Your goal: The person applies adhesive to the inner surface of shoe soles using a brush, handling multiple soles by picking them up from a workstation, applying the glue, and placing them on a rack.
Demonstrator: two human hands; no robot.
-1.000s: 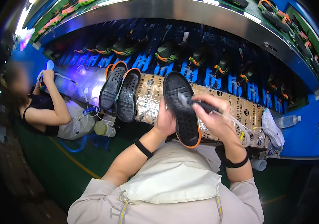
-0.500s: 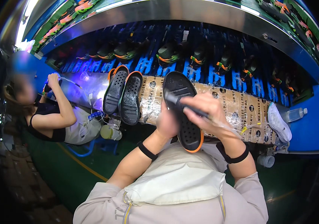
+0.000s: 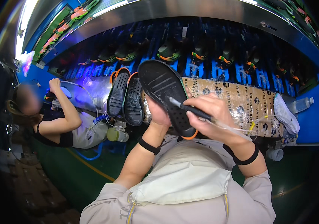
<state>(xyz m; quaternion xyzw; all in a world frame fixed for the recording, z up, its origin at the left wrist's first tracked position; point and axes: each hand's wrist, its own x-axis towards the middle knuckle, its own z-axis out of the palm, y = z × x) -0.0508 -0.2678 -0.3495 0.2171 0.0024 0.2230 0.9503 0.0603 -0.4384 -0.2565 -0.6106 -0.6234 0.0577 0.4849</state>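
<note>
- A worker's left hand (image 3: 158, 114) cradles a black shoe sole (image 3: 158, 83) with orange and green edging, its grip closed around the side and underside; some fingers are hidden behind it.
- The sole is held aloft at the near side of the brown-covered bench (image 3: 247, 108), tilted, its broad end pointing up and left and its holed inner face turned to the worker.
- The right hand (image 3: 208, 111) pinches a dark-handled brush (image 3: 196, 111) in a narrow grip, pale tip at the sole's middle; whether it touches cannot be told.
- The sole looks light and springy, firm enough to rest on one palm, and unlikely to break; any wet film could make its face slippery. The outer rim and underside appear the surest hold.
- Two more dark soles, one at far left (image 3: 117, 92) and one beside it (image 3: 133, 102), lie on the bench, a white shoe-shaped piece (image 3: 286, 115) at its right end.
</note>
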